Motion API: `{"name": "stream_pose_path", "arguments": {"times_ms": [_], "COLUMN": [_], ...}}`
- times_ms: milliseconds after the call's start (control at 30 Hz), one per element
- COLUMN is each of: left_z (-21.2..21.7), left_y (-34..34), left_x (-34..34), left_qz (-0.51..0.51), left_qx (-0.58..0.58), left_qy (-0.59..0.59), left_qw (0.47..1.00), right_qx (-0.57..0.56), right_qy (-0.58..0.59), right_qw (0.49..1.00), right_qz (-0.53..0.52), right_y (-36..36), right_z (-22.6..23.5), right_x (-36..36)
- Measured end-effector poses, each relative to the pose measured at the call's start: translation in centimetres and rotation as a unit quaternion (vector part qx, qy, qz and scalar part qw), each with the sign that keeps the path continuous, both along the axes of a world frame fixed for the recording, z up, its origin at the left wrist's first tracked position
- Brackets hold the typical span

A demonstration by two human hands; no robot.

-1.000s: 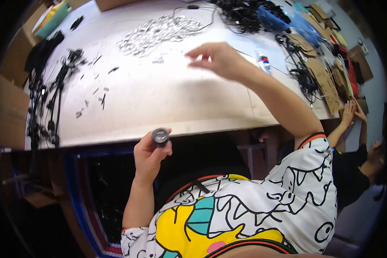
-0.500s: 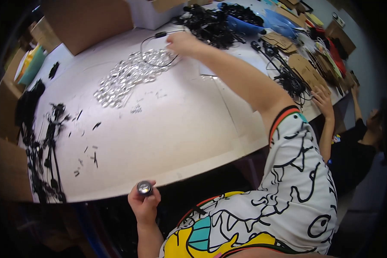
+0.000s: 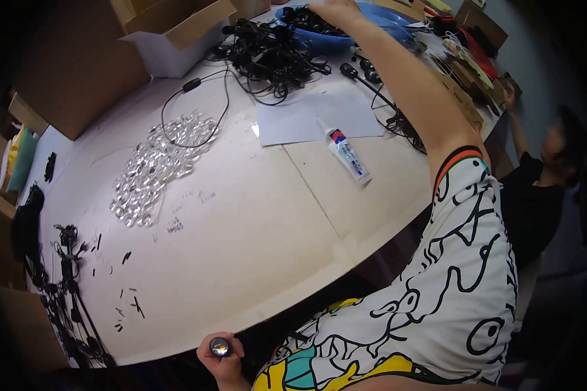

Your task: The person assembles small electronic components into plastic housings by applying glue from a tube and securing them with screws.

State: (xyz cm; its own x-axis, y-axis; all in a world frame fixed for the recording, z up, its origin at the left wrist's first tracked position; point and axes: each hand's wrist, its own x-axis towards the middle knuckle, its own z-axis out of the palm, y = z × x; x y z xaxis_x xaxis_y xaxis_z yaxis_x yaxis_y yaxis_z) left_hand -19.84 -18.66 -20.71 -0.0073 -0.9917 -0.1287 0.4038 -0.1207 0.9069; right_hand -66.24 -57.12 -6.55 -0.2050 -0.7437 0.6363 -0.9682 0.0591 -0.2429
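Observation:
My left hand (image 3: 223,360), just off the table's near edge, is closed around a small black lamp head (image 3: 220,347), its round lens facing up with a yellow spot inside. At the far side my right hand (image 3: 338,12) reaches to a blue basin (image 3: 319,43) filled with black parts (image 3: 306,21). Its fingers are blurred and partly beyond the top edge, so their grip is unclear. A thin black cable with an inline switch (image 3: 192,84) loops over a spread of clear lenses (image 3: 156,166). Beside the basin lies a tangled heap of black cables (image 3: 267,58).
A glue tube (image 3: 347,155) lies by a white sheet (image 3: 284,124). Black cables (image 3: 78,300) and scraps (image 3: 135,306) lie at left. An open carton (image 3: 179,29) and a brown cardboard box (image 3: 72,65) stand behind. Another person (image 3: 535,195) works at right.
My right hand has moved from the cable beside the lenses to the far blue basin, leaving the cable on the table. The view has shifted; the glue tube now shows. My left hand keeps the lamp head.

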Motion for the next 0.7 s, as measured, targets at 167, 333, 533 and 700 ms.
{"name": "stream_pose_path", "arguments": {"times_ms": [167,333,533,700], "left_z": [-0.4,0.0,-0.1,1.1], "left_y": [0.1,0.0,-0.3,1.5], "left_x": [-0.9,-0.9,-1.4,-0.5], "left_qz": [-0.064,-0.011,-0.032,0.057], "left_qx": [-0.005,-0.003,-0.026,-0.031], "left_qy": [-0.020,-0.029,-0.007,-0.076], "left_qw": [0.998,1.000,0.999,0.995], "right_qx": [0.207,0.302,0.347,0.384], "right_qy": [0.033,-0.014,-0.078,-0.031], "right_qw": [0.977,0.953,0.935,0.922], "right_qz": [-0.037,0.022,0.017,0.039], "right_y": [-0.6,-5.2,-4.3,-3.8], "right_z": [-3.6,-5.8,-5.0,-2.6], "right_x": [-16.1,-18.9,-16.6,-4.0]}}
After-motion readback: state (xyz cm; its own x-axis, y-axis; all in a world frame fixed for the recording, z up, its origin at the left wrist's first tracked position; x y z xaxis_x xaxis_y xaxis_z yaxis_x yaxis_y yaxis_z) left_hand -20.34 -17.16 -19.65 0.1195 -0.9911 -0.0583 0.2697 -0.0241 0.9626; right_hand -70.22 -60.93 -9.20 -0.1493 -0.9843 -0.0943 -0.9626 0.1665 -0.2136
